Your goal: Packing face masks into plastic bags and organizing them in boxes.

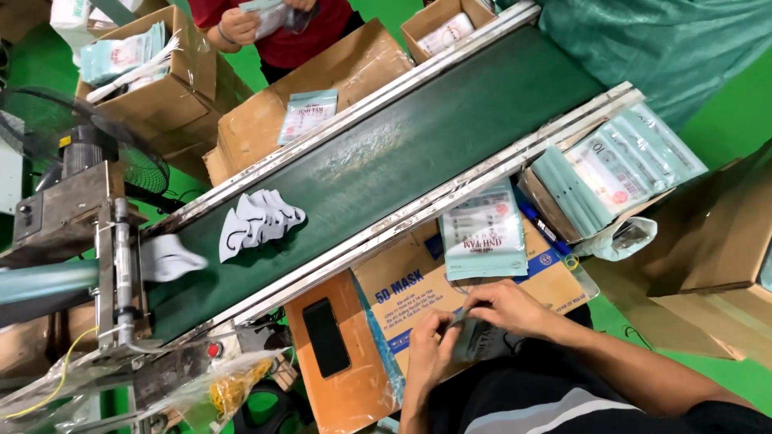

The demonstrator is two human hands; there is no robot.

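Observation:
My left hand (430, 351) and my right hand (505, 308) both pinch a small dark pouch (469, 337) above a flat cardboard box (418, 285) in front of me. A stack of pale green mask bags (485, 229) lies just beyond my hands on that box. On the dark green conveyor belt (402, 153) a fanned pile of white face masks (257, 221) lies near the left end. One more white mask (169, 257) sits at the machine's outlet.
A black phone (326, 337) lies on the cardboard to my left. An open carton of mask bags (619, 169) stands at right. Across the belt, another person's hand (240, 26) holds bags near several cartons (161, 88). A metal machine (96, 233) and a fan (88, 145) stand at left.

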